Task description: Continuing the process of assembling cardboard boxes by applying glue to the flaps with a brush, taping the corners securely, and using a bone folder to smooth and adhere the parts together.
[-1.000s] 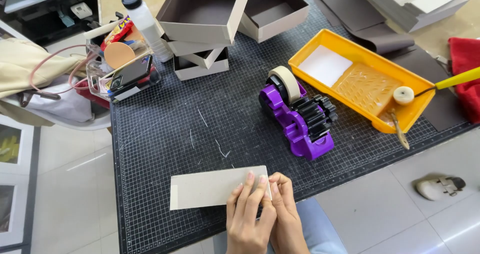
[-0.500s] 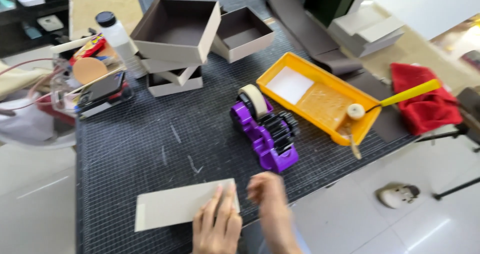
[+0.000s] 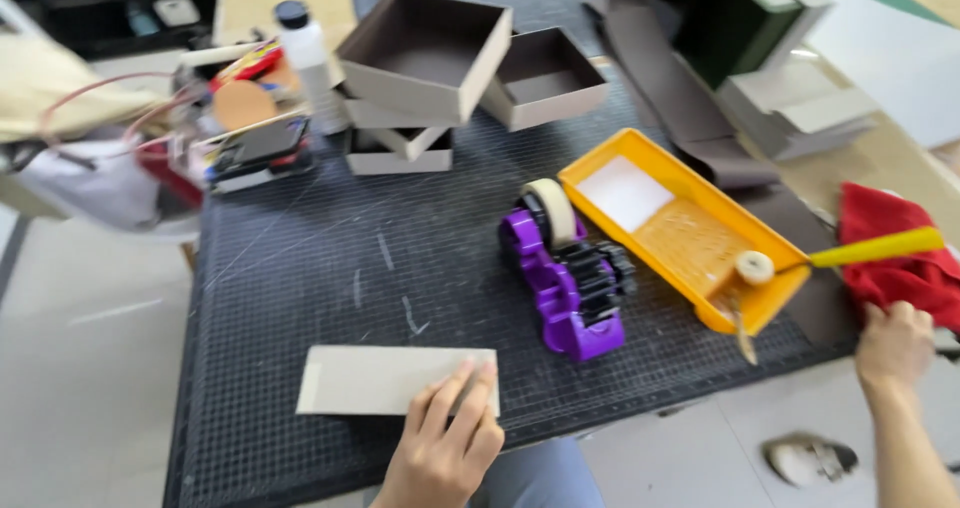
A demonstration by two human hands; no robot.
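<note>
We find a grey cardboard strip (image 3: 395, 379) lying flat at the near edge of the black cutting mat (image 3: 300, 268). The left hand (image 3: 442, 448) rests on the strip's right end, fingers extended and pressing, grasping nothing. Further right stand a purple tape dispenser (image 3: 565, 273) and a yellow paint tray (image 3: 680, 223). At far right, the right hand (image 3: 893, 343) touches a red cloth (image 3: 900, 253); we cannot tell whether it grips.
</note>
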